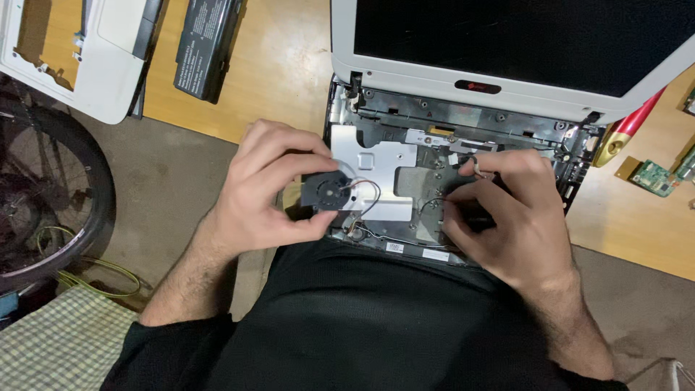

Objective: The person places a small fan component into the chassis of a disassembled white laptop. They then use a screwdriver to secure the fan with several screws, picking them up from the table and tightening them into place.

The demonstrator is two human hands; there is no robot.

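An opened white laptop (pixel 405 72) lies before me with its keyboard cover off, so the dark chassis (pixel 507 119) and a silver metal plate (pixel 380 166) show. My left hand (pixel 264 185) pinches a small black round cooling fan (pixel 327 192) at the chassis's left side; thin wires (pixel 369 190) run from the fan. My right hand (pixel 507 213) rests on the chassis's right part, fingers curled and touching a thin wire near a small white connector (pixel 468 168). Whether it grips anything is hidden by the fingers.
A black laptop battery (pixel 206 43) lies at the back left on the wooden board, beside a white plastic cover (pixel 87 65). A red-handled tool (pixel 626 130) and green circuit boards (pixel 655 177) lie at the right. A bicycle wheel (pixel 51 195) stands at the left.
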